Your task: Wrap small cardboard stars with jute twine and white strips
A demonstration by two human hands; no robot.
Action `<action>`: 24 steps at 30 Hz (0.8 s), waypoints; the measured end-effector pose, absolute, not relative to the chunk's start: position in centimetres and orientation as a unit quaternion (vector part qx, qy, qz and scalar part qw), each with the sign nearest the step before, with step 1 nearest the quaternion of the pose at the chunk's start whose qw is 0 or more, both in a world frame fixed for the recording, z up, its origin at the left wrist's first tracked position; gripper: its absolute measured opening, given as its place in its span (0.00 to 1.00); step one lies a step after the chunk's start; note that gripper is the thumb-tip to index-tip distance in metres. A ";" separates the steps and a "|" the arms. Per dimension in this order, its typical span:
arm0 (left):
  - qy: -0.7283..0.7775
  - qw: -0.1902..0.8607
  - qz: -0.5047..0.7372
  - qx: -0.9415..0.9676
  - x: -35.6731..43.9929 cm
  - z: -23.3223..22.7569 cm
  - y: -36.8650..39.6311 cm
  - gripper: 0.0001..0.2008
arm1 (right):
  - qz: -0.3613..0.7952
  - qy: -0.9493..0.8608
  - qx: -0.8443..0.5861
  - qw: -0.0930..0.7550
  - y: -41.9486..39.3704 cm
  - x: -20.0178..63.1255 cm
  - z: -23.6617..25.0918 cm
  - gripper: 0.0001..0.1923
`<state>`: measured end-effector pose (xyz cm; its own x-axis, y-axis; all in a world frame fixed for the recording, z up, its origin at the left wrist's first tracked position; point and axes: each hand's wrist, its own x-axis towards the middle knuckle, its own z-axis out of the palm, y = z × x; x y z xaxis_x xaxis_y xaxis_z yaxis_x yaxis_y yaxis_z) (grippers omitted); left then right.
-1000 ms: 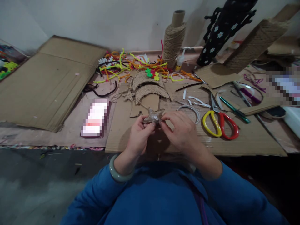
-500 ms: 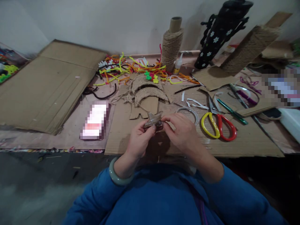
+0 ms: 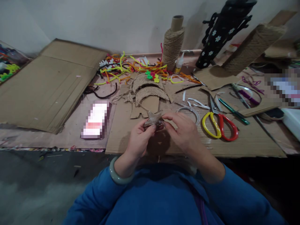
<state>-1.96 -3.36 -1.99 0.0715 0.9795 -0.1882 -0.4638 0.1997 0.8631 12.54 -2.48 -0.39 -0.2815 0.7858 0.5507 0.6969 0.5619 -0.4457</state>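
**Small star pinched between both hands**

We grip the brown star (image 3: pixel 153 118) with left hand (image 3: pixel 138 142) and right hand (image 3: pixel 184 132), fingertips closed on opposite points, above the cardboard sheet (image 3: pixel 246 142). Scissors (image 3: pixel 219 123) lie just right. We'd judge light, even pressure best. Since half a second ago, the star barely shifted.
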 end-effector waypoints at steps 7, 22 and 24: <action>0.403 0.635 0.581 0.311 -1.8 -2.3 -3.5 0.07 | -0.065 -0.804 -0.470 0.358 -2.9 12.0 -0.6 0.07; 0.408 0.591 0.580 0.386 -2.0 -3.6 -3.6 0.08 | -0.101 -0.815 -0.466 0.328 -2.5 11.4 -0.2 0.07; 0.402 0.606 0.585 0.360 -1.9 -3.3 -3.6 0.08 | -0.082 -0.811 -0.464 0.346 -2.4 11.5 -0.4 0.07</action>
